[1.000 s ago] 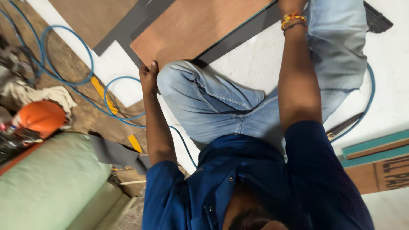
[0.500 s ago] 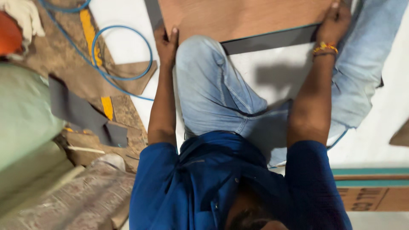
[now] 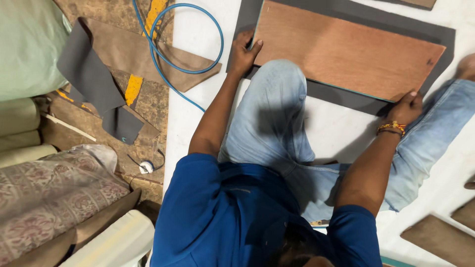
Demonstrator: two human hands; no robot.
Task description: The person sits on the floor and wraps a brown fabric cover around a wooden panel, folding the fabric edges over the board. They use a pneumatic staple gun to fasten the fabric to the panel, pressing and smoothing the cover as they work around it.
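The brown plywood board (image 3: 346, 52) lies flat on a dark grey sheet (image 3: 440, 37) on the white floor (image 3: 341, 128). The left hand (image 3: 243, 52) curls its fingers over the board's near-left corner; the right hand (image 3: 405, 106) pinches the near-right corner. Uneven pressure could skew the board off the sheet's margins, and the blue hose (image 3: 188, 69) lies near the left elbow.

A flat rectangular plywood board (image 3: 346, 52), reddish-brown with a faint grain and a thin pale-teal edge along its near side, lies face up on a larger dark grey sheet (image 3: 435, 34) spread over the white floor. The board sits slightly askew, its long axis running from upper left down to the right. The grey sheet shows as a border around all 4 sides, widest at the right.
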